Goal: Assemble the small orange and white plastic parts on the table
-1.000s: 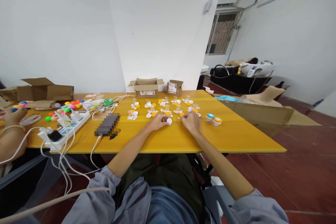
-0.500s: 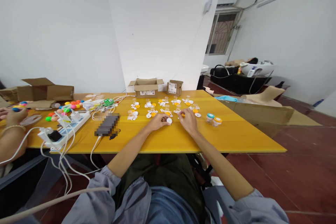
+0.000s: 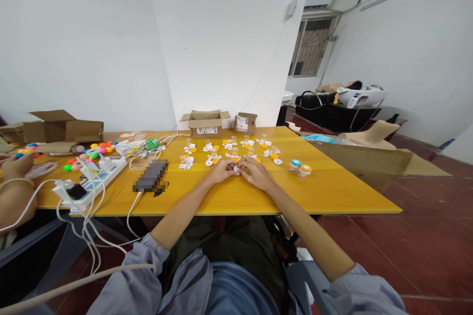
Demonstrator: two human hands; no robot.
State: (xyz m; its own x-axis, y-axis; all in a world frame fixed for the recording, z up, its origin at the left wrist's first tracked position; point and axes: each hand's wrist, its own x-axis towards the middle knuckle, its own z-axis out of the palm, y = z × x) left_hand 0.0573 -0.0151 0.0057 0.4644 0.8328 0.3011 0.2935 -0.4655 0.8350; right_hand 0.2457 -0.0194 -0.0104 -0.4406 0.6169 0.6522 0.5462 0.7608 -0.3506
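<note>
My left hand (image 3: 222, 172) is closed around a small white round plastic disc (image 3: 236, 169), which is mostly covered by fingers. The fingers of my right hand (image 3: 254, 173) are pinched together right at that disc; anything between them is too small to make out. Beyond both hands lie small groups of parts: clear plastic cups (image 3: 234, 140), orange ring-like lids (image 3: 274, 156), white discs (image 3: 278, 162) and little white cut-out pieces (image 3: 184, 166). To the right of my right hand stand two closed little jars, one with a teal lid (image 3: 295, 163) and one with an orange lid (image 3: 305, 169).
Two cardboard boxes, an open one (image 3: 205, 125) and a smaller one (image 3: 245, 124), stand against the wall. On the left are a black device (image 3: 152, 175), a power strip (image 3: 98, 182) with cables, and colourful balls (image 3: 104, 147). Another person's hand (image 3: 16, 166) works there.
My right hand has moved left, from beside the parts to the white disc in my left hand. The left hand stays in place. The other person's hand has shifted slightly left.
</note>
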